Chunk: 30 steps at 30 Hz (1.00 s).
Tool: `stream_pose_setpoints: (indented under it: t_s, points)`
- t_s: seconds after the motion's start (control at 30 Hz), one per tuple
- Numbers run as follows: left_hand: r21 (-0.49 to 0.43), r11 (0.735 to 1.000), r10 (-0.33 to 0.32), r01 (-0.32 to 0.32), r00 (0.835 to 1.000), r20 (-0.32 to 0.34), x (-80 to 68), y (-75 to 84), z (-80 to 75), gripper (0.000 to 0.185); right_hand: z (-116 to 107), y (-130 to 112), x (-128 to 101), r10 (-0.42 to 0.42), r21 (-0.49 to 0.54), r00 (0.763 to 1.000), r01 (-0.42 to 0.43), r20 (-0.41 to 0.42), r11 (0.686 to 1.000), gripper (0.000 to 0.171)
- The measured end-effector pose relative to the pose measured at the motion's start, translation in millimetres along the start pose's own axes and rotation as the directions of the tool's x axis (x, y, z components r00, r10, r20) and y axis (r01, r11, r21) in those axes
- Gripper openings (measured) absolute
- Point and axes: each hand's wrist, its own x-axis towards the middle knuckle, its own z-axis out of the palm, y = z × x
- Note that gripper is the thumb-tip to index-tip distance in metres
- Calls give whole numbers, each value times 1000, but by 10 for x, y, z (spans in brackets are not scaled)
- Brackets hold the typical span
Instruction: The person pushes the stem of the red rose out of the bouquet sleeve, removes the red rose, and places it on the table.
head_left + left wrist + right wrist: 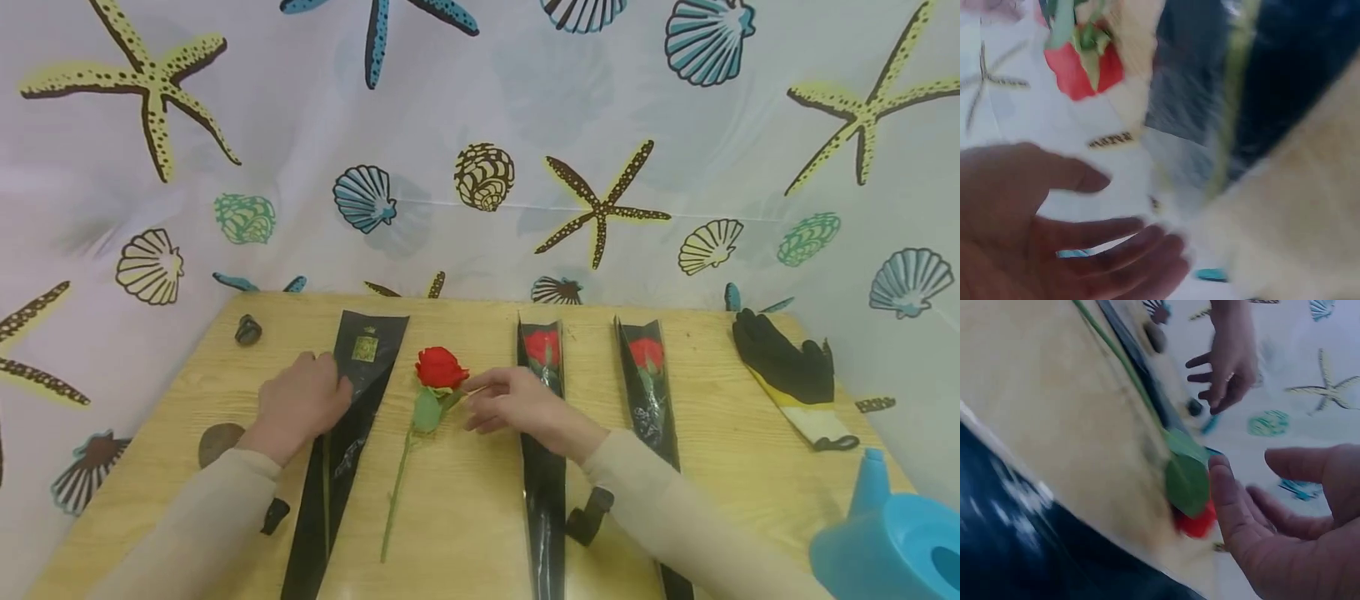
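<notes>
A red rose (441, 368) with a long green stem lies on the table, its leaf (1188, 484) large in the right wrist view. My right hand (521, 408) reaches beside the bloom, fingers apart and slightly bent, fingertips right at the leaves. To the left lies a black flower sleeve (367, 375) with a gold emblem; a thin greenish strip runs along it. Over the sleeve's left edge hovers my left hand (303, 404), fingers spread and holding nothing in the left wrist view (1085, 231). Two more black sleeves (546, 500) (656, 417) hold red roses.
A black and yellow work glove (787, 375) lies at the back right, a blue watering can (855, 542) at the front right. Small dark objects (248, 330) and a brown round one (219, 443) sit at the left. A shell-patterned curtain (420, 242) hangs behind.
</notes>
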Motion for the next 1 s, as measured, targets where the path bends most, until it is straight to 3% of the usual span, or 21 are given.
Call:
stream_pose_setpoints:
  t_s: [0.03, 0.07, 0.13, 0.17, 0.2, 0.23, 0.27, 0.3, 0.33, 0.37, 0.4, 0.47, 0.5, 0.57, 0.6, 0.7, 0.8, 0.87, 0.97, 1.0]
  points:
    - [43, 998, 50, -47, 995, -89, -3, 81, -2, 24, -84, -71, -40, -26, -45, 1000, 26, -3, 999, 36]
    - [86, 991, 118, -104, 977, -179, -7, 165, 1, 23, -170, -136, -82, -52, -79, 999, 51, -3, 996, 34]
    - [171, 964, 249, -202, 912, -326, -13, 356, 15, 18, -320, -255, -165, -95, -142, 995, 91, -22, 986, 30]
    - [163, 956, 287, -243, 888, -360, -14, 459, 19, 18, -388, -312, -210, -115, -172, 993, 107, -35, 979, 29]
    - [113, 955, 297, -275, 883, -363, -15, 563, 21, 19, -455, -356, -243, -130, -186, 990, 117, -57, 976, 29]
    - [22, 951, 296, -307, 891, -345, -18, 671, 24, 20, -517, -394, -269, -139, -199, 987, 120, -85, 973, 30]
    - [-106, 938, 284, -329, 909, -303, -31, 783, 35, 23, -579, -418, -286, -145, -208, 982, 118, -121, 971, 31]
    - [-276, 908, 257, -316, 939, -229, -49, 903, 50, 27, -638, -436, -302, -144, -226, 976, 105, -162, 968, 33]
    - [-447, 855, 222, -263, 965, -142, -76, 1022, 81, 34, -695, -438, -310, -136, -240, 969, 85, -205, 967, 36]
    - [-613, 772, 188, -170, 981, -35, -111, 1139, 122, 41, -748, -423, -313, -119, -248, 961, 56, -249, 967, 41]
    - [-733, 679, 155, -47, 985, 80, -146, 1249, 172, 48, -795, -394, -308, -92, -255, 952, 15, -293, 967, 46]
    - [-844, 507, 127, 177, 953, 276, -223, 1436, 288, 64, -876, -296, -293, -33, -281, 936, -71, -350, 957, 58]
    - [-855, 442, 119, 273, 926, 357, -258, 1512, 344, 72, -905, -228, -281, -7, -317, 930, -118, -367, 941, 64]
    - [-845, 344, 112, 410, 876, 470, -306, 1619, 439, 83, -935, -80, -246, 32, -399, 923, -197, -384, 895, 75]
    - [-836, 307, 111, 454, 856, 505, -316, 1657, 473, 87, -940, -4, -223, 39, -451, 922, -224, -384, 864, 80]
    - [-825, 211, 118, 524, 824, 554, -307, 1710, 549, 94, -885, 158, -159, 38, -577, 918, -280, -395, 767, 90]
    - [-838, 157, 141, 523, 828, 543, -270, 1709, 606, 93, -782, 221, -108, 29, -626, 913, -301, -406, 719, 91]
    - [-853, 148, 155, 501, 840, 520, -251, 1695, 650, 88, -714, 236, -95, 34, -623, 909, -312, -416, 717, 86]
    - [-880, 168, 181, 445, 863, 471, -253, 1679, 712, 82, -653, 285, -90, 47, -595, 903, -320, -426, 737, 65]
    - [-887, 176, 189, 428, 869, 457, -258, 1676, 729, 81, -645, 312, -93, 62, -566, 903, -319, -426, 760, 57]
